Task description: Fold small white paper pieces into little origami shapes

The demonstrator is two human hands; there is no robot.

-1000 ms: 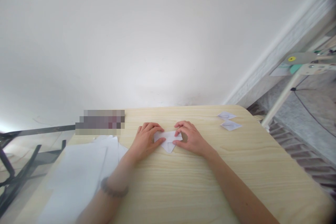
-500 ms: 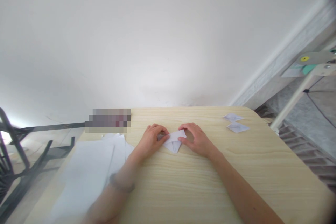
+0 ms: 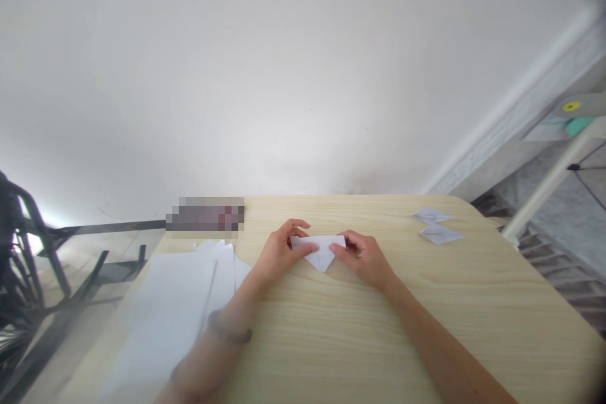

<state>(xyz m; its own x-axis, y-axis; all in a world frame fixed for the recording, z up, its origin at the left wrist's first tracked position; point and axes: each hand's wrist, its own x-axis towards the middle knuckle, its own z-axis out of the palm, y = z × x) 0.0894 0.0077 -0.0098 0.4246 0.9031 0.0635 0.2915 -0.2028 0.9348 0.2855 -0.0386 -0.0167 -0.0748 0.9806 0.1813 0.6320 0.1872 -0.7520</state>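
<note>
A small white folded paper is held between both hands, its long straight edge at the top and its point toward me. My left hand pinches its left end, thumb laid on the front face and the index finger raised above. At the right end, my right hand grips it with the thumb in front and the fingers behind. Two folded paper pieces, an upper one and a lower one, lie on the table to the right.
White paper sheets lie at the left of the wooden table, partly under my left forearm. Behind them is a pixelated object. A white wall stands behind the table. Dark metal bars are at the left, a pale pole at the right.
The folded paper has turned so its long edge is level and its pointed front faces me. Both thumbs have moved onto its front face. The whole view has shifted slightly.
</note>
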